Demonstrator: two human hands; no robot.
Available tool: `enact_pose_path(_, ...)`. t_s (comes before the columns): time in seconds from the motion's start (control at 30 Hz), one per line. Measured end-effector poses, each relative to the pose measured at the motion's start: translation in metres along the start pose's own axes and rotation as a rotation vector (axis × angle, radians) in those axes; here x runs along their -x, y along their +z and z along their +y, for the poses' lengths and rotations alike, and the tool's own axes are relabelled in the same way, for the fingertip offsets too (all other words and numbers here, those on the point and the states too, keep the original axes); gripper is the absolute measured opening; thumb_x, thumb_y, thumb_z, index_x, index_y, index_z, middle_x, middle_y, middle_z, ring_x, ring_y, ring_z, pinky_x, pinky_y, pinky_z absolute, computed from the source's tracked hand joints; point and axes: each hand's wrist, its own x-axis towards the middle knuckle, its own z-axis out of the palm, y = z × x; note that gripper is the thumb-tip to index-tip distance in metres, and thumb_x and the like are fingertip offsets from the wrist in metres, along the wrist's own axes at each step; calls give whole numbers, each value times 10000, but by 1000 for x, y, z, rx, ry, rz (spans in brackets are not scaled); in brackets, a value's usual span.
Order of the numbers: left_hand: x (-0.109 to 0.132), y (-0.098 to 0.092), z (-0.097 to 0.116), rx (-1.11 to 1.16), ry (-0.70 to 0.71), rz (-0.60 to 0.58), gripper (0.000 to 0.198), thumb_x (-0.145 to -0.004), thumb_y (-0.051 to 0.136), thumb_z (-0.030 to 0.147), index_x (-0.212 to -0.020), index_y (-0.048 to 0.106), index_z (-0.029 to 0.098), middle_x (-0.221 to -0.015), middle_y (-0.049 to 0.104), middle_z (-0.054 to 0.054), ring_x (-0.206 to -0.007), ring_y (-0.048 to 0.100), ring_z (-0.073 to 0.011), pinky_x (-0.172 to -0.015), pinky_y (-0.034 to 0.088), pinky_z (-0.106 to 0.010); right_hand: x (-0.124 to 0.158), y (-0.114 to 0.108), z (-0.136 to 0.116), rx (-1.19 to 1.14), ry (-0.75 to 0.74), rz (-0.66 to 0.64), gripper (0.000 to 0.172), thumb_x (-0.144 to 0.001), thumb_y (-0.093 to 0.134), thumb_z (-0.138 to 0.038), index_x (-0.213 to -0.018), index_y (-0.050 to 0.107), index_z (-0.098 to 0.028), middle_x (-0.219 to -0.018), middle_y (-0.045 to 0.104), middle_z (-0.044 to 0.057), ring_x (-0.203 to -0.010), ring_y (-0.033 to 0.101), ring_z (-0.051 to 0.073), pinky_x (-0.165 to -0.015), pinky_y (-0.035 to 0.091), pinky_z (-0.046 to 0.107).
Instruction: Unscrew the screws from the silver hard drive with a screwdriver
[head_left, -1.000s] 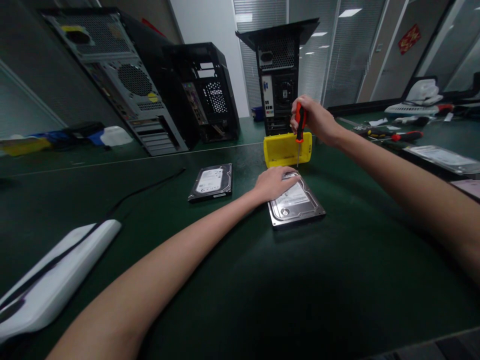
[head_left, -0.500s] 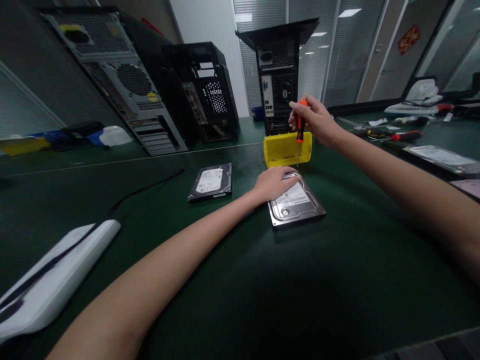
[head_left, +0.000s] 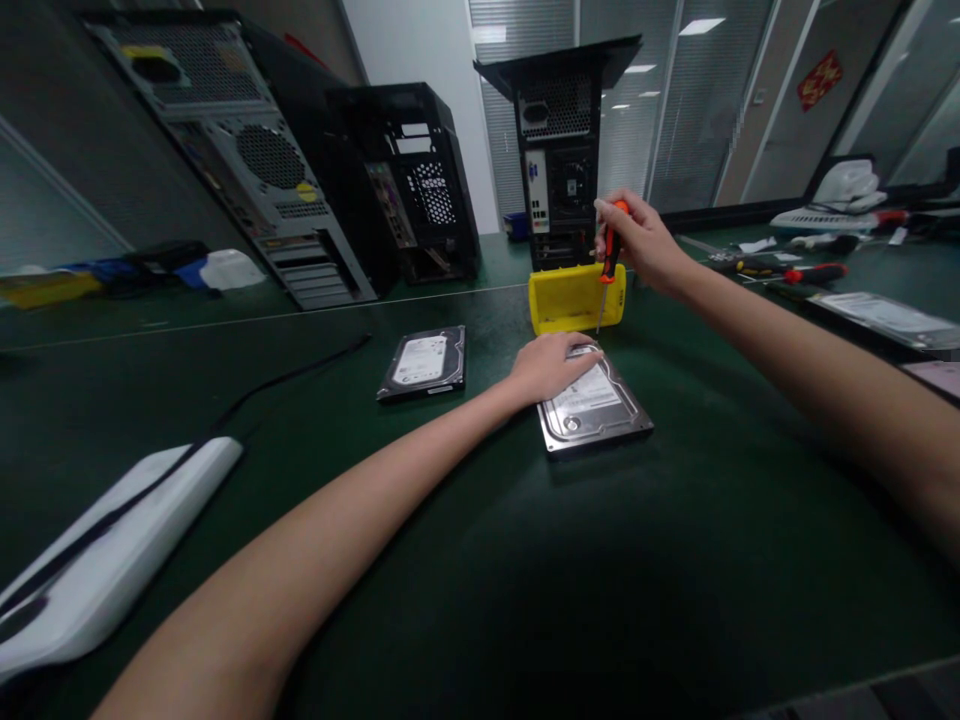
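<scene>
A silver hard drive (head_left: 596, 410) lies flat on the green table mat. My left hand (head_left: 551, 366) rests on its far left corner, fingers curled over the edge and pressing it down. My right hand (head_left: 637, 243) is closed round a screwdriver (head_left: 609, 255) with a red and black handle, held nearly upright. Its thin shaft points down toward the drive's far edge, in front of a yellow parts bin (head_left: 575, 298). Whether the tip touches the drive I cannot tell.
A second hard drive (head_left: 424, 363) lies to the left. Three open computer cases (head_left: 255, 160) (head_left: 420, 180) (head_left: 562, 150) stand at the back. A white device with a black cable (head_left: 112, 555) sits near left. Screwdrivers (head_left: 802, 272) and another drive (head_left: 889, 315) lie at right.
My right hand has shifted slightly to the right and re-gripped the screwdriver handle, the shaft staying over the drive's far edge. My left hand has stayed on the drive.
</scene>
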Motion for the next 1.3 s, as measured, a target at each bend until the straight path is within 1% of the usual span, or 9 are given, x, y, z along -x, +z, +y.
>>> enact_pose_path(0.13, 0, 1, -1, -2, 2, 3, 565, -900, 312, 559, -1239, 584, 199, -1248, 613, -76, -1115, 565, -245, -919, 445, -362, -3, -4, 4, 36, -10, -17, 521, -810, 360, -735, -851, 454, -225, -607, 509, -22, -616, 588, 148, -658, 523, 350)
enact_pose_path(0.2, -1, 1, -1, 1, 2, 6, 566, -898, 313, 564, -1237, 585, 203, -1247, 614, -72, -1115, 566, -245, -917, 446, -358, -4, -6, 7, 51, -23, -21, 531, -819, 329, -737, -860, 453, -223, -615, 517, -18, -616, 591, 154, -670, 533, 363)
enact_pose_path(0.4, 0, -1, 1, 0, -10, 4, 553, -896, 319, 559, -1236, 587, 215, -1257, 612, -65, -1122, 563, -249, -897, 452, -359, -4, -9, 7, 91, -51, -57, 447, -855, 386, -662, -878, 463, -222, -720, 561, -3, -693, 607, 153, -735, 535, 378)
enact_pose_path(0.6, 1, -2, 2, -3, -5, 0, 549, -903, 317, 543, -1237, 587, 200, -1255, 612, -75, -1120, 561, -251, -887, 456, -363, -2, -8, 1, 111, -86, -56, 452, -833, 445, -653, -893, 495, -208, -780, 576, 5, -759, 626, 155, -768, 538, 381)
enact_pose_path(0.73, 1, -1, 1, -3, -4, -1, 544, -905, 315, 543, -1240, 583, 208, -1254, 611, -74, -1117, 563, -254, -891, 456, -376, 0, -5, -3, 119, -87, -58, 440, -827, 481, -630, -919, 521, -202, -739, 583, -1, -716, 633, 146, -758, 547, 372)
enact_pose_path(0.9, 0, 0, 0, 2, 0, 7, 549, -903, 317, 555, -1242, 579, 213, -1255, 612, -68, -1121, 561, -255, -899, 453, -379, 3, 1, -8, 147, -105, -69, 430, -844, 470, -611, -1004, 529, -216, -673, 568, -20, -652, 631, 130, -692, 552, 333)
enact_pose_path(1.03, 0, 0, 0, 0, 2, 15, 550, -902, 321, 554, -1244, 578, 208, -1258, 611, -68, -1125, 560, -253, -906, 451, -376, 2, 3, -8, 120, -101, -61, 403, -827, 511, -600, -942, 519, -214, -680, 564, -21, -624, 618, 118, -661, 555, 314)
enact_pose_path(1.17, 0, 1, 0, -3, 5, 16, 537, -905, 326, 537, -1232, 589, 203, -1251, 616, -70, -1118, 565, -252, -903, 453, -374, 0, 3, -8, 119, -131, -50, 394, -802, 548, -598, -872, 483, -216, -688, 550, -23, -634, 610, 117, -657, 558, 306)
enact_pose_path(1.3, 0, 1, 0, -1, 15, 28, 526, -909, 325, 531, -1222, 596, 206, -1246, 621, -67, -1118, 565, -252, -898, 454, -374, 2, 3, -11, 155, -146, -58, 416, -794, 539, -620, -898, 495, -219, -723, 568, -9, -684, 624, 137, -687, 560, 324)
